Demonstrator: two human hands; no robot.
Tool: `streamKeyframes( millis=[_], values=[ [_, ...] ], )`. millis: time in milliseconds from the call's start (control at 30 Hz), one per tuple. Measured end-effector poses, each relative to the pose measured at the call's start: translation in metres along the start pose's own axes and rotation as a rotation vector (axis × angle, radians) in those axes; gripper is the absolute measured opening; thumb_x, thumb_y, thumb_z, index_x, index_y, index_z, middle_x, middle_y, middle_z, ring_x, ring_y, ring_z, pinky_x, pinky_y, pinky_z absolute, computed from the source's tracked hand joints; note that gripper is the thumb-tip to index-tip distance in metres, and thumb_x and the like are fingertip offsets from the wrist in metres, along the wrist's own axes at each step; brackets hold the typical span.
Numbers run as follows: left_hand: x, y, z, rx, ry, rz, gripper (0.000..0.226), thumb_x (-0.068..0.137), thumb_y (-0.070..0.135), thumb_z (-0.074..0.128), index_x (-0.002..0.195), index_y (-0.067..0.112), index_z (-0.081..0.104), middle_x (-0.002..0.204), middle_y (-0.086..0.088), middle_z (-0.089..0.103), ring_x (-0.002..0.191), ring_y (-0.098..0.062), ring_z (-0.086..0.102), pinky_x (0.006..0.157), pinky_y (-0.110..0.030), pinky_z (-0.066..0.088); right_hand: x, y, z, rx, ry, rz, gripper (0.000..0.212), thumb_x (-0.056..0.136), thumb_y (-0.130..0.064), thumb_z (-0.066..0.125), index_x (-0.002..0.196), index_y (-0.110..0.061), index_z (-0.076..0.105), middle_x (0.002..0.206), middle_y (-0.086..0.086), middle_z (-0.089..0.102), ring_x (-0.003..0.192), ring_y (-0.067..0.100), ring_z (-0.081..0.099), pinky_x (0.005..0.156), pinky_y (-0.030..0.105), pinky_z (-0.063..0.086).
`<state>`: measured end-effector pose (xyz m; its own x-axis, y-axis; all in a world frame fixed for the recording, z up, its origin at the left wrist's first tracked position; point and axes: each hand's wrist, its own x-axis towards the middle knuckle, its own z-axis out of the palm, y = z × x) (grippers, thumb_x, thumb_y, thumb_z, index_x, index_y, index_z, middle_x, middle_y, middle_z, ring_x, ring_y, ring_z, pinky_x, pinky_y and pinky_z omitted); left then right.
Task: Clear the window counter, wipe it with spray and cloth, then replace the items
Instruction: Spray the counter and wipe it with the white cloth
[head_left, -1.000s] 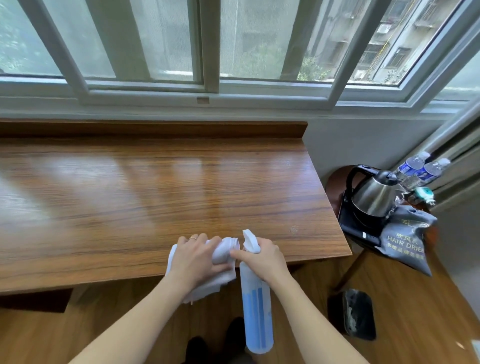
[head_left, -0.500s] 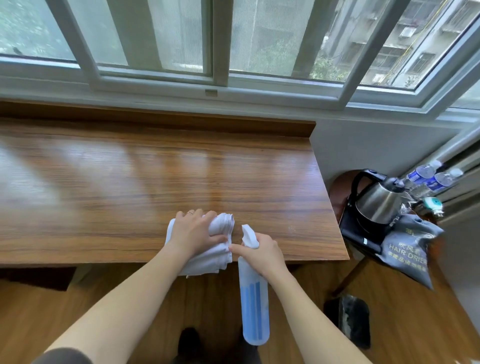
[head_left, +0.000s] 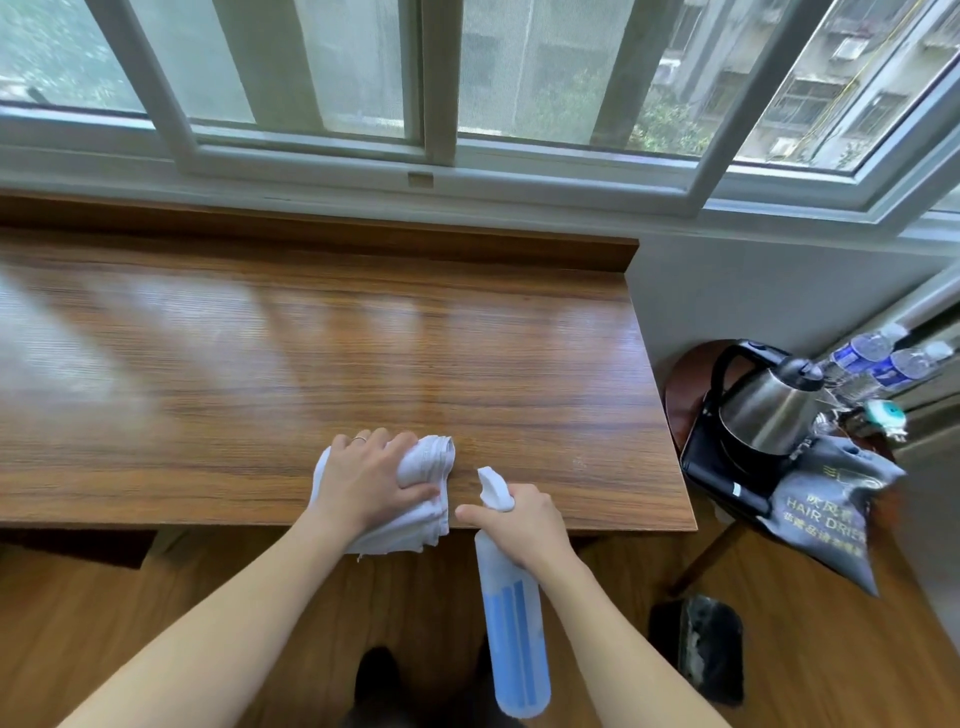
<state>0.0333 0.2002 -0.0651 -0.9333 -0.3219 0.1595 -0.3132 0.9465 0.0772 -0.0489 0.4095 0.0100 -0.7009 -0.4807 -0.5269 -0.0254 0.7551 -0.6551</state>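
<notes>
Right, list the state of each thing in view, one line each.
Left hand: grips the white folded cloth.
White folded cloth: bunched on the counter's front edge.
Right hand: holds the spray bottle by its neck.
Translucent blue spray bottle: upright, held off the counter.
Brown wooden counter: bare, glossy.
Steel electric kettle: lid closed, on the side table.

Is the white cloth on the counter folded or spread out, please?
Folded: the white cloth shows stacked layered edges at its right end, bunched under the left hand on the counter.

Hotel room indicated: kettle (head_left: 768, 410), 2 water bottles (head_left: 857, 351) and hair dryer bag (head_left: 826, 512) seen beside window-side wooden table (head_left: 311, 353).
</notes>
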Motion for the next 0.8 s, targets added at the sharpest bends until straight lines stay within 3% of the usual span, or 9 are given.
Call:
streamKeyframes(
  millis=[300, 600, 800],
  values=[
    [-0.005, 0.031, 0.000, -0.031, 0.024, 0.049, 0.068, 0.071, 0.084, 0.048, 0.102, 0.027, 0.066, 0.084, 0.005, 0.065, 0.074, -0.021, 0.061, 0.067, -0.036, 0.039, 0.006, -0.006, -0.013, 0.066, 0.065, -0.052, 0.029, 0.080, -0.049, 0.074, 0.071, -0.028, 0.057, 0.072, -0.009, 0.059, 0.068, 0.007, 0.054, 0.061, 0.024, 0.039],
    [0.023, 0.039, 0.008, -0.014, 0.033, 0.085, 0.068, 0.070, 0.085, 0.047, 0.094, 0.024, 0.065, 0.076, 0.004, 0.058, 0.068, -0.022, 0.058, 0.063, -0.035, 0.035, 0.017, -0.010, -0.029, 0.052, 0.115, -0.028, 0.034, 0.081, -0.051, 0.073, 0.082, -0.018, 0.065, 0.073, -0.007, 0.062, 0.068, 0.010, 0.056, 0.061, 0.026, 0.042],
    [0.064, 0.038, 0.007, -0.005, 0.008, 0.060, 0.074, 0.071, 0.085, 0.034, 0.097, 0.023, 0.065, 0.082, 0.000, 0.064, 0.071, -0.024, 0.062, 0.064, -0.036, 0.037, 0.019, -0.009, -0.032, 0.046, 0.109, -0.049, 0.034, 0.083, -0.050, 0.071, 0.086, -0.017, 0.065, 0.077, -0.006, 0.063, 0.072, 0.010, 0.058, 0.066, 0.028, 0.044]
  ],
)
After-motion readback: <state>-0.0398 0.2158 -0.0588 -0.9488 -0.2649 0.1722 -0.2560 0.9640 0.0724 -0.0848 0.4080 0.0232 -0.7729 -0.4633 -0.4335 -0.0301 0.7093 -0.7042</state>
